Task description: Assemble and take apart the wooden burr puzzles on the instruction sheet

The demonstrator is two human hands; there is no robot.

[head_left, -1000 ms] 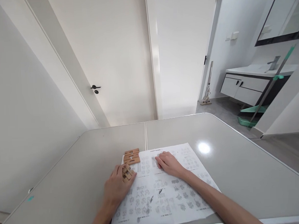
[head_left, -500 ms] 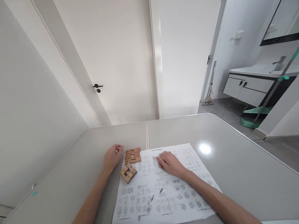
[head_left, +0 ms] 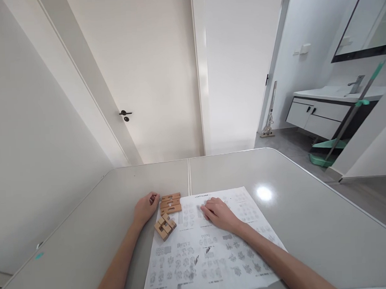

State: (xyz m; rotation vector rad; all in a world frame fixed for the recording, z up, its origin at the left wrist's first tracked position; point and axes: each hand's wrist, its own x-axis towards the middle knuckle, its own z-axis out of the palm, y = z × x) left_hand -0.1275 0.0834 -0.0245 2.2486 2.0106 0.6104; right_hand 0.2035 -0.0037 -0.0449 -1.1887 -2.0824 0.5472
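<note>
On the table's left half lies my left hand (head_left: 147,208), its fingers loosely curled, with no object visible in them. Its fingertips are close beside a row of slotted wooden bars (head_left: 170,203); whether they touch is hard to tell. Just below the bars sits a small cluster of light wooden blocks (head_left: 165,227), put together with gaps in its middle. Both wooden groups lie over the upper left part of a white printed sheet (head_left: 214,267) covered in small grey diagrams. My right hand (head_left: 219,213) rests on the upper middle of that sheet, fingers folded under, nothing seen in its grasp.
The grey folding table (head_left: 311,224) has a seam down its middle and a bright light reflection at right. Beyond it stand white doors (head_left: 158,78). To the right are a sink cabinet (head_left: 321,113), a mop (head_left: 268,120) and a green dustpan (head_left: 321,159).
My left hand's fingers have curled in further beside the wooden bars. My right hand stays in place on the sheet. The whole view has shifted slightly.
</note>
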